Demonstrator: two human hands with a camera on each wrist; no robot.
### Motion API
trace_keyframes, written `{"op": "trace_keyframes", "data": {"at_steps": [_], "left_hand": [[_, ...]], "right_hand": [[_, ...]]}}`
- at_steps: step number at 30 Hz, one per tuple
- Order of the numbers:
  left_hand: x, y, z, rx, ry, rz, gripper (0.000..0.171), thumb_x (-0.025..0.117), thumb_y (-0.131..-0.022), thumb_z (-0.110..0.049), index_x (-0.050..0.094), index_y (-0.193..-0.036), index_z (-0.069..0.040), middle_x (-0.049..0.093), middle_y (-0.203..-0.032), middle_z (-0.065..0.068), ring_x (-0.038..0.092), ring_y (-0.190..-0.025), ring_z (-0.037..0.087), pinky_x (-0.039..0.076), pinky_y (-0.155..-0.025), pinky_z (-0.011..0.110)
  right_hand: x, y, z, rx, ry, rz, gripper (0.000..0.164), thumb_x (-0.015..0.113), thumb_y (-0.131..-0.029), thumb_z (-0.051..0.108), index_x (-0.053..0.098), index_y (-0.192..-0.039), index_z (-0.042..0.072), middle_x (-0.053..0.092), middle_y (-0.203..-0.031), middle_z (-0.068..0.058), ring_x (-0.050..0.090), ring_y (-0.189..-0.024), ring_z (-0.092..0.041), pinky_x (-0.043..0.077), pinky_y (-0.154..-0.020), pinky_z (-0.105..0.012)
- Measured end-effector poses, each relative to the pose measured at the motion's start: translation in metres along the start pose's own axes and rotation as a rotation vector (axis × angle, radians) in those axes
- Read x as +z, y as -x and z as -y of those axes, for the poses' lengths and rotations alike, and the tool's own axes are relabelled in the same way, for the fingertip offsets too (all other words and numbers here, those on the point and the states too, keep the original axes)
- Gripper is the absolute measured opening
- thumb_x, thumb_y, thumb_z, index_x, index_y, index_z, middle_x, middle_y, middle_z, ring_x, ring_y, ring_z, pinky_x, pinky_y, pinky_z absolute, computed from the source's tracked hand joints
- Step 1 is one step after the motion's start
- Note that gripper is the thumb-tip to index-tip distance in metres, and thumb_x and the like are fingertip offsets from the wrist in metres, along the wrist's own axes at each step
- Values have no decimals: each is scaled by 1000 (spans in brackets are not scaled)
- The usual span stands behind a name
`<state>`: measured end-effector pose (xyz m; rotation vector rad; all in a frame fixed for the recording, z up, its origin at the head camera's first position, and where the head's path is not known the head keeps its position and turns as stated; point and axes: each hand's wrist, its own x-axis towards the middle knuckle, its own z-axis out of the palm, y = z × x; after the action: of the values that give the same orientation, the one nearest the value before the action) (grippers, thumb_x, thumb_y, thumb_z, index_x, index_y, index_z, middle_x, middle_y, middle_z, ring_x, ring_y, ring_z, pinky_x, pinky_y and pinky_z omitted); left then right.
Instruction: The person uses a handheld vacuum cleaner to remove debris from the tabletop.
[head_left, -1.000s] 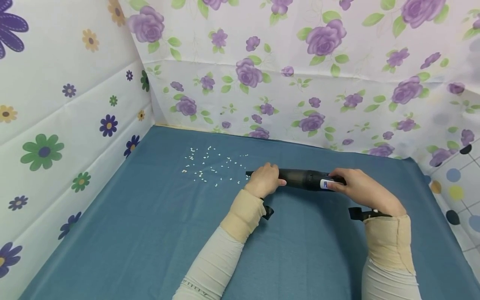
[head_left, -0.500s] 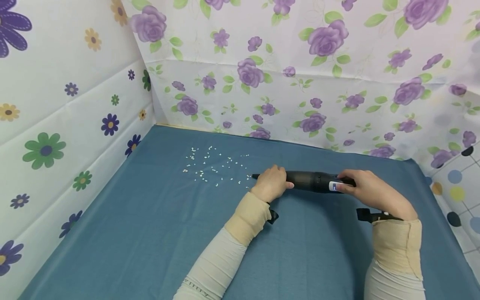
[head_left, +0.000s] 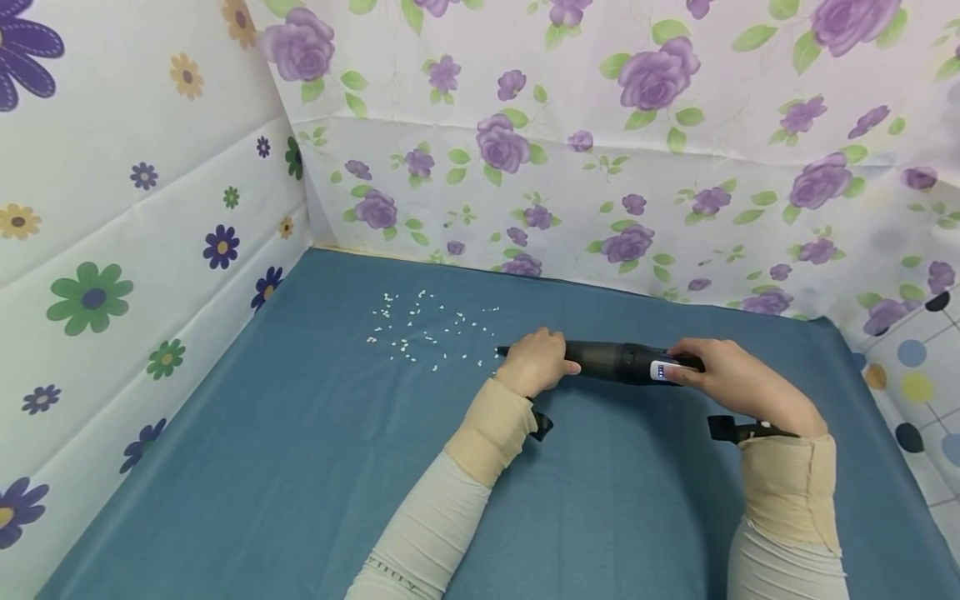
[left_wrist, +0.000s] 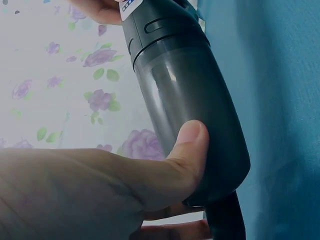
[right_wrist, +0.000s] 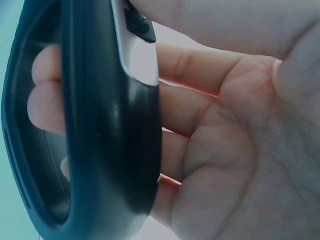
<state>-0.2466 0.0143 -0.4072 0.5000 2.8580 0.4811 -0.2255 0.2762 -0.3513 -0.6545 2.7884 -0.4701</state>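
A black handheld vacuum cleaner [head_left: 600,360] lies level just over the blue cloth, its narrow nozzle [head_left: 503,351] pointing left. My left hand [head_left: 534,363] grips its front end; in the left wrist view the thumb presses on the smoky see-through dust cup [left_wrist: 185,90]. At the rear, my right hand [head_left: 731,379] holds the looped handle [right_wrist: 110,130], with fingers curled through the loop in the right wrist view. Small white crumbs [head_left: 405,343] are scattered left of the nozzle, the nearest ones close to its tip. Whether the tip touches the cloth I cannot tell.
Blue cloth [head_left: 300,458] covers the table surface. A flower-printed sheet [head_left: 570,200] rises along the back edge, another [head_left: 172,275] along the left. At the right edge hangs a dotted, checked sheet [head_left: 915,392].
Both hands and the vacuum cleaner shifted right, then slightly back left, the nozzle staying by the rightmost crumbs. The grip of both hands looks the same.
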Motion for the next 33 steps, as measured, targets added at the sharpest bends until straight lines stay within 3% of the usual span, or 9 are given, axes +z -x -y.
{"op": "trace_keyframes", "data": {"at_steps": [18, 33], "left_hand": [[-3, 2, -2, -4, -8, 5, 54, 59, -93, -44, 58, -126, -1, 60, -118, 17, 59, -103, 30, 53, -86, 41], [-1, 4, -2, 37, 18, -20, 55, 55, -96, -43, 53, -128, 1, 57, -117, 18, 58, -101, 29, 53, -85, 39]], "right_hand": [[-1, -1, 2, 4, 12, -11, 36, 60, -96, 29, 62, -118, 0, 64, -92, -7, 54, -72, -16, 45, -62, -35], [-4, 4, 10, -3, 33, -103, 33, 61, -96, 28, 62, -116, 1, 64, -89, -8, 52, -68, -17, 43, -60, -35]]}}
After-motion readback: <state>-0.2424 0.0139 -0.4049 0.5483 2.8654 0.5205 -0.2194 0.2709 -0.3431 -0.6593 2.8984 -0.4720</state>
